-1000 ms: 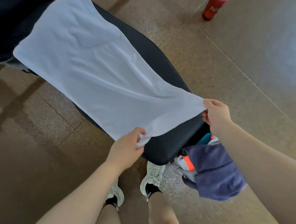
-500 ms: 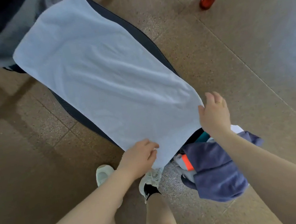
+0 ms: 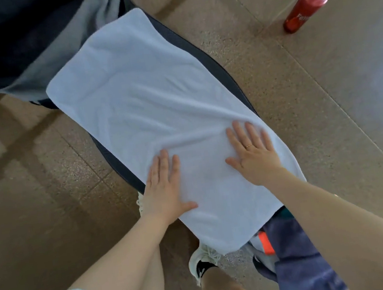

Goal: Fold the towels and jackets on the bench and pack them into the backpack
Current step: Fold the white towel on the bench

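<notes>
A pale blue-white towel (image 3: 145, 107) lies spread flat along the dark padded bench (image 3: 218, 66), its near end hanging over the bench's end. My left hand (image 3: 165, 186) presses flat on the towel's near left part, fingers straight. My right hand (image 3: 253, 153) lies flat on the near right part, fingers spread, a ring on one finger. A grey and dark jacket (image 3: 29, 45) is heaped at the bench's far end. A blue backpack (image 3: 298, 265) with an orange tab sits on the floor below the bench's near end, partly hidden by my right forearm.
A red water bottle (image 3: 306, 7) stands on the tiled floor at the far right. My white sneakers (image 3: 202, 260) are on the floor beside the bench's near end. Speckled brown floor tiles surround the bench on both sides.
Both hands let go of the towel's near corners and now press flat on it. The towel's near end dropped onto the bench and over its end. The view shifted closer.
</notes>
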`<state>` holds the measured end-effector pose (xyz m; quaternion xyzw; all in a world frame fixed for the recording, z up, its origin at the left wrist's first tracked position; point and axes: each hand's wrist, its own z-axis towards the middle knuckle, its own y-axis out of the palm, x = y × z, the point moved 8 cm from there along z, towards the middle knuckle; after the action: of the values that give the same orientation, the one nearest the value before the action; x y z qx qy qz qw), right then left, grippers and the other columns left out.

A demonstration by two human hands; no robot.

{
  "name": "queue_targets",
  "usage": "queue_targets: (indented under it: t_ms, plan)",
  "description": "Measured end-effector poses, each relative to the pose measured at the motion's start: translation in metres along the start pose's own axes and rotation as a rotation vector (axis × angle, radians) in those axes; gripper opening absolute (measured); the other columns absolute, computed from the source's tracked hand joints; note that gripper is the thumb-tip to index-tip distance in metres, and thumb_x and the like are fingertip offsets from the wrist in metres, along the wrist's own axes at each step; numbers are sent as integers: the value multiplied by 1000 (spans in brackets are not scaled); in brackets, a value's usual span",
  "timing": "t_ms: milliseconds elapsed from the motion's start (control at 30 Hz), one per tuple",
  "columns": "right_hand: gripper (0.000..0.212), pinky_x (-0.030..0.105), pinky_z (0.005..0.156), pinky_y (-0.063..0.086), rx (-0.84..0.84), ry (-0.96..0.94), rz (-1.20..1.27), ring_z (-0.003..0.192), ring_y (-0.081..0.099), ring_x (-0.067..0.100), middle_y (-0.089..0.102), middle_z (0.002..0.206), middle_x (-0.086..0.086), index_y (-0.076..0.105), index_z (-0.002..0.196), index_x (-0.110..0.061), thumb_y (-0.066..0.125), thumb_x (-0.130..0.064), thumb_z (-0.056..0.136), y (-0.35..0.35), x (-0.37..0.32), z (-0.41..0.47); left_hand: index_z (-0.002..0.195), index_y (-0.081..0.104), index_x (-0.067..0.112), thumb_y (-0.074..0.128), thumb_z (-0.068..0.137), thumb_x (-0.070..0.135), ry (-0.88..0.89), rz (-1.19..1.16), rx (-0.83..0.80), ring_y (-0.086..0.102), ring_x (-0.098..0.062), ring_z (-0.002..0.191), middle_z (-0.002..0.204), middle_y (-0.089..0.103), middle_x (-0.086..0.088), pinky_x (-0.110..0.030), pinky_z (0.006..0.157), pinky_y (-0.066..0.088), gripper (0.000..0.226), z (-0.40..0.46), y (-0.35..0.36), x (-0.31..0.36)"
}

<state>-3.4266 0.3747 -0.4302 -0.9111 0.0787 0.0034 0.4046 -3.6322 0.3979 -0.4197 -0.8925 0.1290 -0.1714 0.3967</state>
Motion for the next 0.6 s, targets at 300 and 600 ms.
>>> queue_targets:
  t_ms: [300,600]
  plan:
    - [37,35,84,39,120,-188,73,112,49,28,37,139,5,41,132,-11,33,-29,100,-149,-106,56,142,31,12,42,96,19,-53,-289,189,31,-20,134,151,24,-5,-29,105,30,48,30,-127,-87]
    - [33,38,73,46,303,-206,319,105,52,25,35,142,0,44,130,-14,36,-14,99,-256,-178,167,109,49,14,40,75,6,80,93,723,58,-24,86,104,65,-5,-31,70,39,37,83,-239,-137]
